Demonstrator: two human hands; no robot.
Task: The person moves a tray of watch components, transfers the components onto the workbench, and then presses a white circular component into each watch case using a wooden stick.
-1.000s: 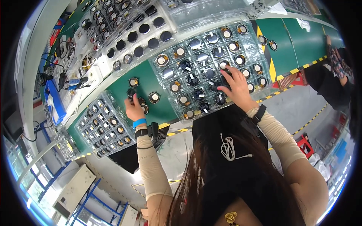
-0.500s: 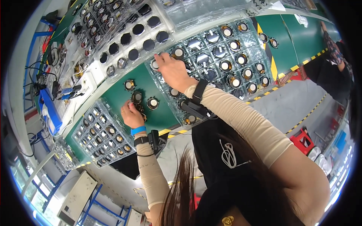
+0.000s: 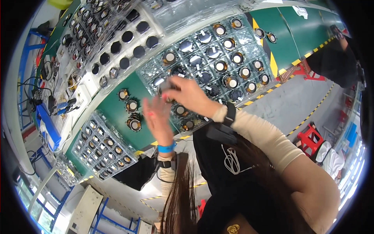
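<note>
My right hand (image 3: 187,93) is over the near left part of a clear plastic tray (image 3: 255,39), fingers pinched on a small dark round part (image 3: 166,86) that motion smears. Close beside it, my left hand (image 3: 157,119) is raised at the tray's left edge. Its fingers are blurred, so whether they hold anything does not show. Round parts with pale discs and dark, coppery rims sit in the tray's cells; some have shiny silver faces. To the left of my left hand, several loose round parts (image 3: 131,106) rest on the green mat (image 3: 111,105).
A smaller filled tray (image 3: 103,146) lies at the left. Behind the mat, a pale shelf holds rows of black discs (image 3: 124,63) and stacked trays. Two loose parts (image 3: 266,35) lie beyond the striped tape. At the far right is another person (image 3: 331,62), near a red stool (image 3: 310,138).
My right hand has come back from the tray's far left corner toward me. My left hand has lifted off the loose parts and moved right, toward it. The whole view has shifted slightly.
</note>
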